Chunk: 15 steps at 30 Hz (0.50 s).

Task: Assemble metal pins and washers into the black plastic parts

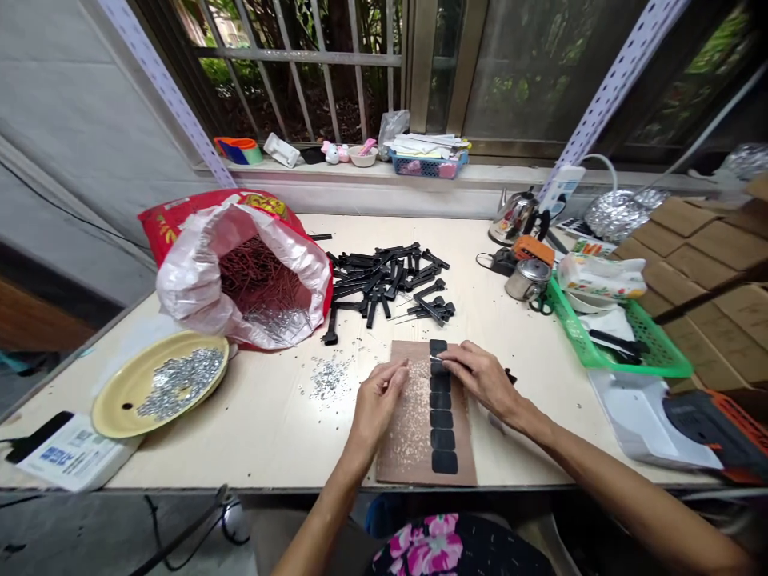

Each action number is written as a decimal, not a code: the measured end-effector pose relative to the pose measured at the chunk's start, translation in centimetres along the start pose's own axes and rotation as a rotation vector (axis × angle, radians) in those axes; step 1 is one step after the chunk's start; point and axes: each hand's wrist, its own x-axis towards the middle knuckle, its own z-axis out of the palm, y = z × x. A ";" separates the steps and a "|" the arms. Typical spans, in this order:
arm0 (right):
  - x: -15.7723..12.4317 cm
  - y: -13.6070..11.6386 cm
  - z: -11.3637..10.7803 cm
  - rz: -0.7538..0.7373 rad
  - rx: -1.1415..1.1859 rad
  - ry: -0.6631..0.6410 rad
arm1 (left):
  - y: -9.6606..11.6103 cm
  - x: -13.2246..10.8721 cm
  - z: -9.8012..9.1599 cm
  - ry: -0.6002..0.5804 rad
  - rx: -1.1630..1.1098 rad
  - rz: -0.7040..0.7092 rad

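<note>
A brown board (pixel 465 468) lies at the table's front edge, with a column of black rounded squares (pixel 444 440) and a pale speckled patch (pixel 411 432) on it. My left hand (pixel 379 396) is at the board's left side, thumb and fingertips pinched together; whatever they hold is too small to name. My right hand (pixel 483 376) reaches in from the right, fingers closed over the upper black squares. A small bright sliver shows at its fingertips, its kind unclear. Left of the board, small shiny metal pieces (pixel 329 378) are scattered. Black plastic parts with long stems (pixel 384 276) lie heaped beyond.
A sack of reddish-brown thin pieces (pixel 192 276) stands at the left, behind a yellow dish (pixel 111 408) of metal bits. At the right are a green basket (pixel 666 364), a metal cup (pixel 528 280), a kettle (pixel 514 216), cardboard boxes (pixel 690 264) and an orange-black power tool (pixel 714 424).
</note>
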 end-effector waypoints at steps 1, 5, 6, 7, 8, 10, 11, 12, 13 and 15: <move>-0.1 0.8 -0.3 0.009 -0.023 -0.003 | -0.1 -0.1 0.2 0.033 0.099 0.070; 1.0 4.0 -0.9 -0.051 -0.145 -0.039 | -1.6 -0.6 0.7 0.074 0.474 0.305; 1.4 4.6 -0.9 -0.080 -0.179 -0.044 | -2.1 -0.7 1.0 0.067 0.537 0.347; 1.8 5.1 -0.9 -0.107 -0.209 -0.042 | -2.7 -0.8 1.2 0.063 0.587 0.380; 2.0 5.6 -0.7 -0.132 -0.232 -0.039 | -3.3 -1.0 1.5 0.059 0.628 0.405; 1.7 5.9 -0.3 -0.184 -0.245 -0.049 | -4.3 -1.1 1.9 0.048 0.685 0.428; 1.2 5.9 0.0 -0.226 -0.235 -0.072 | -4.7 -1.1 2.0 0.042 0.703 0.430; 0.5 5.8 0.2 -0.288 -0.222 -0.113 | -5.1 -1.1 2.2 0.035 0.717 0.432; -0.2 5.5 0.4 -0.370 -0.208 -0.173 | -5.3 -1.1 2.2 0.027 0.725 0.433; -1.4 5.0 0.5 -0.506 -0.196 -0.274 | -5.6 -1.0 2.3 0.019 0.735 0.435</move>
